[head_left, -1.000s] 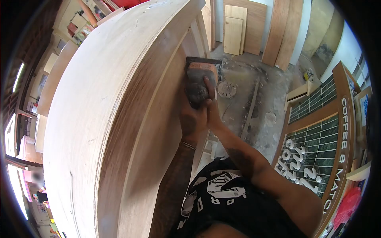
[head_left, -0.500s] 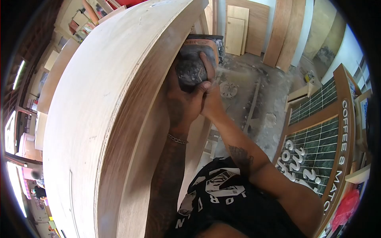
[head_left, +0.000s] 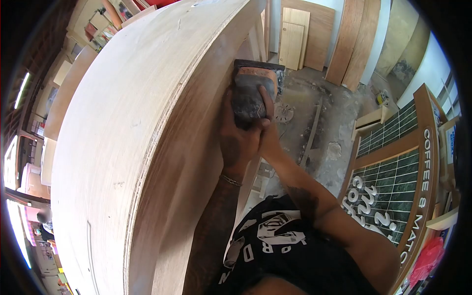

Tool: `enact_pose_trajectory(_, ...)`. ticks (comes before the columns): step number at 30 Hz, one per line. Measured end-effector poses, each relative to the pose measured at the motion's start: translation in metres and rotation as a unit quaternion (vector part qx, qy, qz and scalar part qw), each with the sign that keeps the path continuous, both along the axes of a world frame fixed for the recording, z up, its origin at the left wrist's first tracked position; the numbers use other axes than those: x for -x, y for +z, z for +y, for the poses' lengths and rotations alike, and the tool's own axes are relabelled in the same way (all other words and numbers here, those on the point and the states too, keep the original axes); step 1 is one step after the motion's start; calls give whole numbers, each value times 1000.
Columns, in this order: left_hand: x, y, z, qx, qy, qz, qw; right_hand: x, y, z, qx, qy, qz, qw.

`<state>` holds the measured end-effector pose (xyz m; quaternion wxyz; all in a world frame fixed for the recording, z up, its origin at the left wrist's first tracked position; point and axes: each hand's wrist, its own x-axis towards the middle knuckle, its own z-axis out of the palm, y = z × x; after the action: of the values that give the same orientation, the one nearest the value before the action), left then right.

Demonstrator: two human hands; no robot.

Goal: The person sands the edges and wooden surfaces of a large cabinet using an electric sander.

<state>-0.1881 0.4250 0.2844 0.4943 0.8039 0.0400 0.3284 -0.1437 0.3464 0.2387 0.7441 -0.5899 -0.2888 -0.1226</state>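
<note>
An electric sander (head_left: 248, 101) with a dusty dark body and an orange band is gripped in both hands. Its flat black base faces away from me, beside the brown inner face of a curved plywood piece (head_left: 108, 108). My left hand (head_left: 239, 145), a chain bracelet at its wrist, wraps the sander's rear end from the left. From the right, my right hand (head_left: 267, 129) closes in against the left one at the same end. Some fingers of both hands are hidden behind the tool and each other. Whether the base touches the wood I cannot tell.
Boards (head_left: 351, 44) lean on the far wall. A dusty concrete floor (head_left: 314, 118) lies below, with a round slotted disc (head_left: 283, 112) on it. To the right stands a framed sign (head_left: 388, 182) with white letters. A person (head_left: 45, 223) is far off at left.
Both hands and the sander have moved down the picture, toward me, and slightly right along the wood. More of the black base shows now.
</note>
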Motion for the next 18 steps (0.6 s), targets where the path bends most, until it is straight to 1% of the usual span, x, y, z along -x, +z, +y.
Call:
enact_pose_trajectory(3,2,-8,-1,3,-11,14,1000,1,-10,-1,-19,22,32,999)
enact_pose_trajectory(4,1,-10,0,-17,-3,3,1000,-1,-14,-1,-25,29,43,998)
enact_pose_trajectory(6,2,-15,-1,-37,4,-9,999,-2,-23,-2,5,36,19,999)
enact_pose_trajectory(7,2,-17,-1,-14,-10,1,1000,-1,-26,-2,4,34,20,999)
enact_pose_trajectory(8,2,-20,-2,10,-26,10,1000,-1,-29,-1,23,-8,-10,1000)
enact_pose_trajectory(9,2,-22,-4,9,-29,11,999,0,-31,-2,43,-50,-39,997)
enact_pose_trajectory(10,4,-25,-5,26,-28,21,999,0,-35,-3,43,-53,-38,997)
enact_pose_trajectory(11,4,-27,-6,44,-27,32,998,0,-37,-3,47,-45,-26,998)
enact_pose_trajectory(15,5,-42,-8,34,-16,39,999,3,-56,-3,37,-19,20,999)
enact_pose_trajectory(18,4,-55,-6,-1,4,34,999,1,-71,0,46,-24,42,998)
